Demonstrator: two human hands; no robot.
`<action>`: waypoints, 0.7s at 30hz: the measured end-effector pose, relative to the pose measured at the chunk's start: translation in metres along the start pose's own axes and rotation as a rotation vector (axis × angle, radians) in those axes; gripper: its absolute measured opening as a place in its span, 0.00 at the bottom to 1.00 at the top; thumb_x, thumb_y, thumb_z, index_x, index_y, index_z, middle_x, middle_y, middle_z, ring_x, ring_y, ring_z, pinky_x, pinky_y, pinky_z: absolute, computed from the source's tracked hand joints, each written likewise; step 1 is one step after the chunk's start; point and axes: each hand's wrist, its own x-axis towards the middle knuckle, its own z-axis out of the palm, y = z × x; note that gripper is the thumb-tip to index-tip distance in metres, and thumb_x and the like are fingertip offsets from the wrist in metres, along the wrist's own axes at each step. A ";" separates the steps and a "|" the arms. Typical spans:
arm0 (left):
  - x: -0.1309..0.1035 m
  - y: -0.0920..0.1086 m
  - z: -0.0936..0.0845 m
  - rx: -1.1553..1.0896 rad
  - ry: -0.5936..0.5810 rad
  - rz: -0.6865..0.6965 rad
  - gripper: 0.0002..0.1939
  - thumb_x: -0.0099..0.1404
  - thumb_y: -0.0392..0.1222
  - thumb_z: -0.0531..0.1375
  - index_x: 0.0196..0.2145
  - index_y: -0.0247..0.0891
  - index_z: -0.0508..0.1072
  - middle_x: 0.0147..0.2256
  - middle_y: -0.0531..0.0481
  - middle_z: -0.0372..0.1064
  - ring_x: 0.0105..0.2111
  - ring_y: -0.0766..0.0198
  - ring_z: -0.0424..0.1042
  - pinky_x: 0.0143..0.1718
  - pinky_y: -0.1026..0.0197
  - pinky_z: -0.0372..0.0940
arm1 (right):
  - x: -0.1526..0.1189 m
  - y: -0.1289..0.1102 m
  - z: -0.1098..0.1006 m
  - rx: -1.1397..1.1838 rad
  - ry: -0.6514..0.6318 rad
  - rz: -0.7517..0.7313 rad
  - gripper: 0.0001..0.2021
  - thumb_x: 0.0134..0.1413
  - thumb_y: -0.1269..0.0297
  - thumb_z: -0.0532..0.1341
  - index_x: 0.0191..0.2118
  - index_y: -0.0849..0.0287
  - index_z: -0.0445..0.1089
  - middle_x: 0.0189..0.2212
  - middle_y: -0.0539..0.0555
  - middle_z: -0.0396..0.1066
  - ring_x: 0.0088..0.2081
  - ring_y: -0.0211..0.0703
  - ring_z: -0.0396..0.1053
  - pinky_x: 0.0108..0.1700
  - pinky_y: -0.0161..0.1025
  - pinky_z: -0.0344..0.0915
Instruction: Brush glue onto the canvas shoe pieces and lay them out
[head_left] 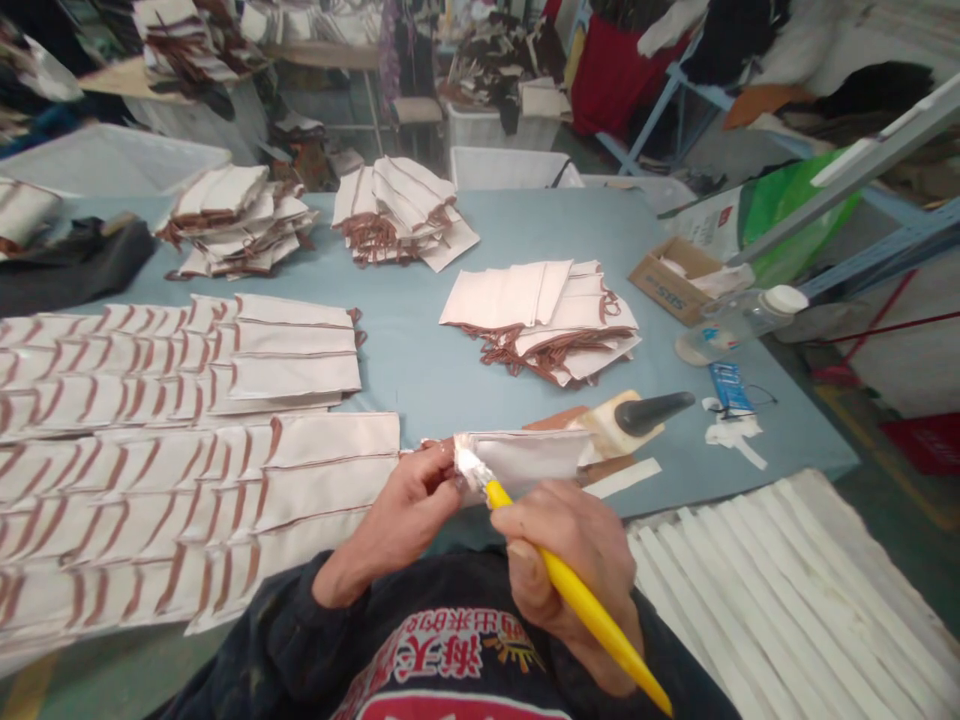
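Observation:
My left hand (401, 520) is closed, pinching the brown-edged left end of a cream fabric piece (532, 452) at the table's near side. A brush with a yellow handle (600, 620) is gripped in my right hand (570, 560), its white-coated bristles touching the piece beside my left fingertips. Just beyond the piece's right end lies a cream block with a black handle-like part (652, 410), on a brown board. Overlapping rows of cream pieces with brown edges (315, 440) spread out to the left of my hands.
Piles of cream pieces (547, 310) stand farther back on the blue-grey table (405, 330). At the right are a small cardboard box (671, 280), a clear bottle with a white cap (739, 325) and a blue packet (731, 388). White strips (780, 590) lie at the lower right.

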 end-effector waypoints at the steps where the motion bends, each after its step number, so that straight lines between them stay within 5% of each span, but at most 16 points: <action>1: -0.001 -0.003 0.000 0.060 0.016 0.064 0.08 0.69 0.37 0.58 0.30 0.38 0.72 0.27 0.54 0.68 0.29 0.65 0.64 0.32 0.64 0.61 | -0.001 -0.003 0.000 0.040 0.012 0.006 0.14 0.82 0.62 0.51 0.41 0.55 0.69 0.23 0.45 0.72 0.21 0.36 0.68 0.28 0.38 0.66; 6: -0.006 -0.021 -0.005 0.438 0.097 0.568 0.16 0.72 0.28 0.53 0.27 0.42 0.61 0.22 0.57 0.62 0.24 0.65 0.60 0.32 0.61 0.61 | -0.011 -0.016 -0.010 0.263 0.147 0.164 0.17 0.81 0.59 0.53 0.39 0.56 0.72 0.20 0.44 0.68 0.17 0.36 0.62 0.24 0.38 0.61; 9: -0.007 -0.023 -0.008 0.696 0.114 0.779 0.14 0.69 0.25 0.53 0.30 0.42 0.66 0.24 0.54 0.68 0.25 0.62 0.65 0.33 0.57 0.62 | -0.011 -0.019 -0.021 0.320 0.308 0.273 0.17 0.80 0.58 0.55 0.36 0.56 0.71 0.16 0.42 0.62 0.14 0.34 0.55 0.19 0.37 0.54; 17: -0.006 -0.022 -0.009 0.986 0.135 0.861 0.14 0.67 0.26 0.54 0.32 0.41 0.73 0.27 0.47 0.76 0.29 0.55 0.72 0.35 0.53 0.63 | -0.015 0.001 -0.039 0.143 0.435 0.557 0.11 0.70 0.65 0.59 0.35 0.56 0.74 0.15 0.43 0.62 0.13 0.36 0.58 0.17 0.35 0.59; 21: -0.007 -0.026 -0.007 0.993 0.139 0.856 0.13 0.65 0.26 0.54 0.33 0.41 0.73 0.28 0.46 0.77 0.30 0.54 0.73 0.35 0.53 0.64 | -0.017 0.010 -0.033 0.081 0.286 0.518 0.12 0.73 0.62 0.59 0.36 0.56 0.75 0.17 0.42 0.63 0.15 0.35 0.61 0.19 0.34 0.60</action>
